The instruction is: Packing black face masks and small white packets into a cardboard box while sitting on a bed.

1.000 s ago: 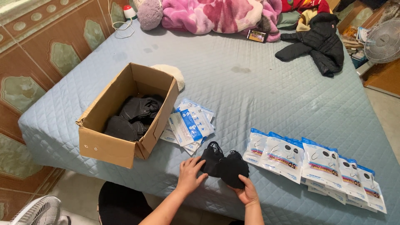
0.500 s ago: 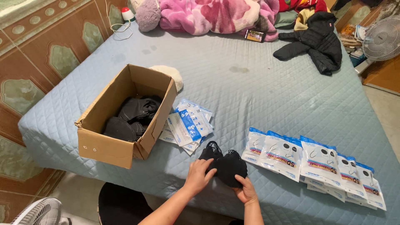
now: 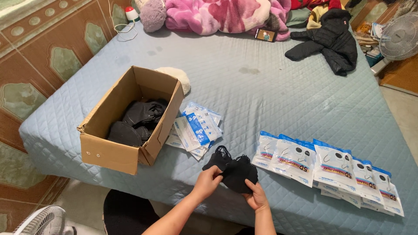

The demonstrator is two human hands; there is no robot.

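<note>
— How did the grip sit on the black masks (image 3: 234, 172)?

— Both hands pinched the soft bundle. The left hand (image 3: 207, 182) had its fingertips closed on the edge at about nine o'clock; the right hand (image 3: 257, 196) nipped the lower edge at about five o'clock. The bundle sat between and just above the two hands, low over the near edge of the bed (image 3: 270, 100).

— Which way did it run?

— Its long axis lay roughly from ten o'clock to four o'clock, with thin ear loops trailing off the ten o'clock end. The cloth looked matte and limp, folded into a rounded lump.

— And around it?

— At three o'clock lay a row of glossy white and blue packets (image 3: 331, 165), overlapping like tiles. At eleven o'clock was a loose pile of flat packets (image 3: 196, 128), touching an open cardboard box (image 3: 117, 152) with more black masks inside. The bed cover was quilted blue-grey.
</note>
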